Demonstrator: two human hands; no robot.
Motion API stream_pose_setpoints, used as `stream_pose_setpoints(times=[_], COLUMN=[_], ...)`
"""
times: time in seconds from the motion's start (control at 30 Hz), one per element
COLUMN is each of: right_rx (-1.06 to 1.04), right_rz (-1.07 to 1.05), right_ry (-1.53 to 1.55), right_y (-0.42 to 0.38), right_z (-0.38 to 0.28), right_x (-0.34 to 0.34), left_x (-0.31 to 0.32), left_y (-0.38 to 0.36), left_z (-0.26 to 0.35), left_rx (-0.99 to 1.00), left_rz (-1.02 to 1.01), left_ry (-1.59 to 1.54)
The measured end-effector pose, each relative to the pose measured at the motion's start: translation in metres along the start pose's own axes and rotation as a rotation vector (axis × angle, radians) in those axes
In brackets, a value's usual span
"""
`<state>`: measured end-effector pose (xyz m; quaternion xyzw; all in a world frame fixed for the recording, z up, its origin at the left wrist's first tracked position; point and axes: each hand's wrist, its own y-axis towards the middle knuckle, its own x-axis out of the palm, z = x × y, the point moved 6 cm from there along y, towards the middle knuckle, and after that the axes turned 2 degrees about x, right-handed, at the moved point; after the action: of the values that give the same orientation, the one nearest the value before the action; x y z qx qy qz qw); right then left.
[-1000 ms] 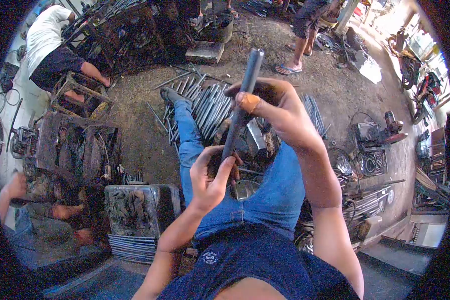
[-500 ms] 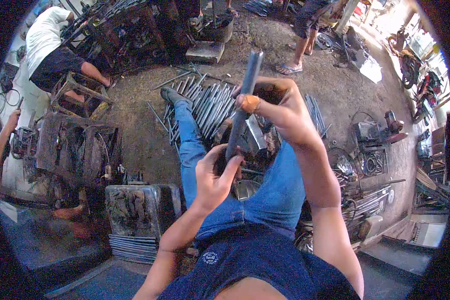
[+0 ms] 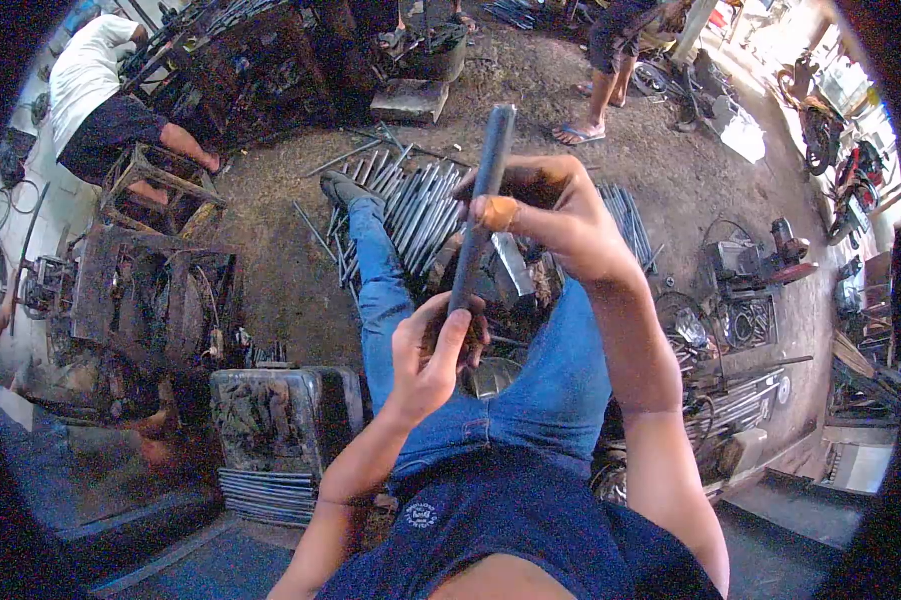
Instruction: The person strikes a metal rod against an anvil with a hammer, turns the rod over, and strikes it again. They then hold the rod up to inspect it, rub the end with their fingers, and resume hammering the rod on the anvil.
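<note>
A dark grey metal tube (image 3: pixel 488 165) is held up in front of me, tilted slightly to the right at its top. My left hand (image 3: pixel 429 350) is closed around its lower end, thumb along the near side. Higher up, my right hand (image 3: pixel 566 215) grips the tube between thumb and fingers, with an orange-tan wrap (image 3: pixel 496 212) on the thumb. Below the tube, between my knees, stands a shiny angled metal piece (image 3: pixel 513 265), partly hidden by my right arm. Many metal rods (image 3: pixel 421 215) lie in a pile on the floor beyond.
A worn box-like seat or case (image 3: pixel 271 420) stands at left, with stacked rods (image 3: pixel 266 497) below it. A disc-shaped machine (image 3: pixel 761 260) sits at right near more rods (image 3: pixel 741 410). One person (image 3: pixel 91 80) bends at upper left; another person's leg (image 3: pixel 603 100) shows above.
The tube has shifted slightly left and stands a little more upright, with both hands still on it. At far left, another person's arm has dropped lower.
</note>
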<state>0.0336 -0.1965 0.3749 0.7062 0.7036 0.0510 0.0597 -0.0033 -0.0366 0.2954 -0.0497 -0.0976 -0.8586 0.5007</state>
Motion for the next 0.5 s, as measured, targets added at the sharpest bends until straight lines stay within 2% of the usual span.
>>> stream_pose_setpoints(times=[0.3, 0.4, 0.5], right_rx=[-0.011, 0.050, 0.063], right_rz=[-0.015, -0.012, 0.071], right_ry=[-0.021, 0.004, -0.013], right_y=[-0.004, -0.006, -0.012], right_z=[-0.003, 0.001, -0.010], right_x=[0.002, 0.003, -0.002], left_x=[-0.003, -0.012, -0.017], left_y=[-0.003, -0.002, 0.005], left_z=[-0.002, -0.006, 0.003], left_rx=[0.034, -0.014, 0.096], left_rz=[0.048, 0.066, 0.092], left_ry=[0.076, 0.131, 0.250])
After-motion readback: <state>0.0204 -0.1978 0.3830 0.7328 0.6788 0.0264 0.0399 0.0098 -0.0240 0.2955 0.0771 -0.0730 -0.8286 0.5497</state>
